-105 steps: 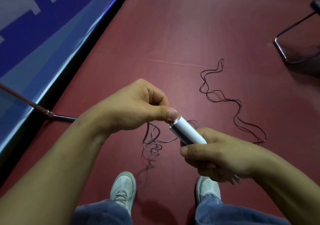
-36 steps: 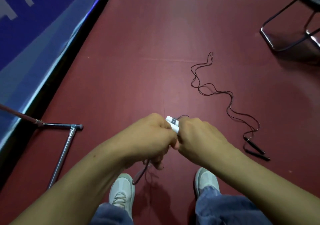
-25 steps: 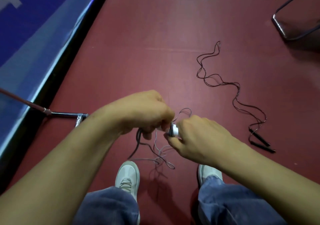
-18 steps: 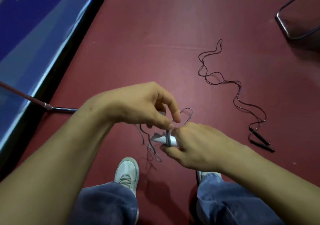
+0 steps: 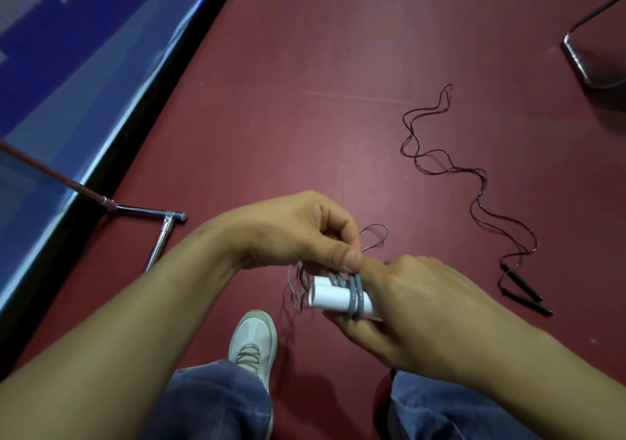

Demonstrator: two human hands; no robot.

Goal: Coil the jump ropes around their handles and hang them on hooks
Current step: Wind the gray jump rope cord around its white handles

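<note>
Two white jump rope handles (image 5: 330,297) lie side by side in my right hand (image 5: 413,311), which grips them from the right. A few turns of grey rope (image 5: 355,295) wrap around both handles. My left hand (image 5: 298,233) pinches the rope just above the handles, thumb against fingers. Loose rope hangs in loops to the left of the handles and behind my hands. A second jump rope (image 5: 474,185), thin and dark with black handles (image 5: 521,290), lies uncoiled on the red floor to the right.
A chrome stand foot (image 5: 159,236) rests on the red floor at the left, beside a blue banner (image 5: 67,66). A chair's metal frame (image 5: 589,43) sits at the top right. My shoes and jeans are below my hands. No hooks are in view.
My left hand has carried the rope around the handles, and more grey turns now sit on them. The loose rope hanging below has shortened.
</note>
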